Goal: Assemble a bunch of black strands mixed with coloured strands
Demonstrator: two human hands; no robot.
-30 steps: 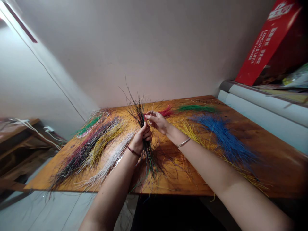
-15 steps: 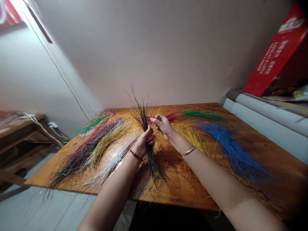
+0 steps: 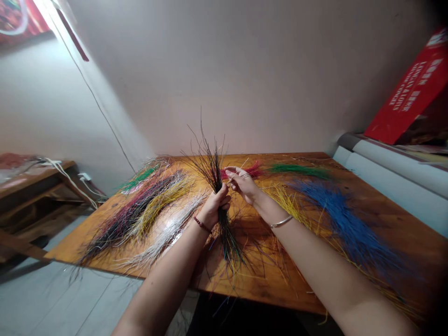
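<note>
My left hand [image 3: 215, 207] is closed round a bundle of thin dark strands [image 3: 212, 170], held upright above the wooden table [image 3: 367, 186]; the strands fan out above and below my fist. Just to its right, my right hand [image 3: 242, 183] pinches a single pale strand [image 3: 241, 167] at the top of the bundle. A red cord bracelet circles my left wrist and a metal bangle my right.
Sorted heaps of strands lie on the table: blue [image 3: 345, 221], yellow [image 3: 287, 200], green [image 3: 297, 169] and red [image 3: 254, 170] on the right; white [image 3: 168, 228], yellow [image 3: 157, 207], dark red-black [image 3: 126, 217] and green [image 3: 138, 178] on the left. A red box [image 3: 413, 91] leans on a white ledge at right.
The view has drifted a little, so the table sits further right and lower. Both hands have stayed together at the bundle, the right one still picking at its top.
</note>
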